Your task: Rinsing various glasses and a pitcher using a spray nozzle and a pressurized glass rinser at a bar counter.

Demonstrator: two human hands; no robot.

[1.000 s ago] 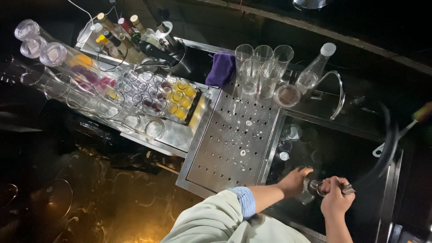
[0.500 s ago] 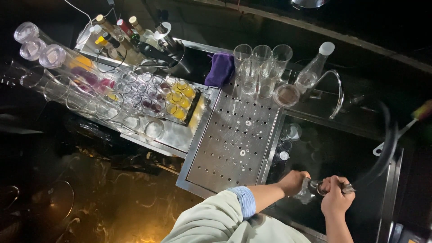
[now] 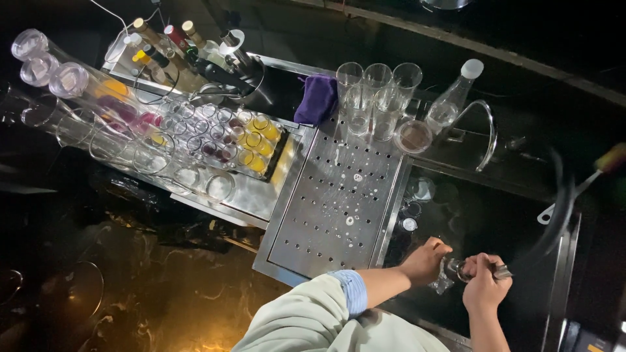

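A dark bar desk (image 3: pixel 163 287) carries the scene, its surface dim and marbled along the near left edge. Set into it is a perforated steel drain tray (image 3: pixel 339 208), which runs from the far edge toward the near edge at the middle, and just right of the tray lies a black sink (image 3: pixel 495 228). On the left half of the desk stands a rack of small glasses (image 3: pixel 222 137), some filled with yellow or dark red liquid, with larger empty glasses around it and a row of bottles (image 3: pixel 169 45) at the far left corner. At the far end of the tray stand tall clear glasses (image 3: pixel 375 98), touching one another, with a purple cloth (image 3: pixel 316 98) just beside them on the left and a clear bottle with a white cap (image 3: pixel 453 98) on the right beside a curved tap (image 3: pixel 486 130). Over the near part of the sink, the left hand (image 3: pixel 424 261), its sleeve pale with a blue cuff, closes its grip on a small clear glass (image 3: pixel 447 277). The right hand (image 3: pixel 484 290) is closed in a narrow grip around a thin metal tool (image 3: pixel 499 270) that meets the glass; what the tool is cannot be told.
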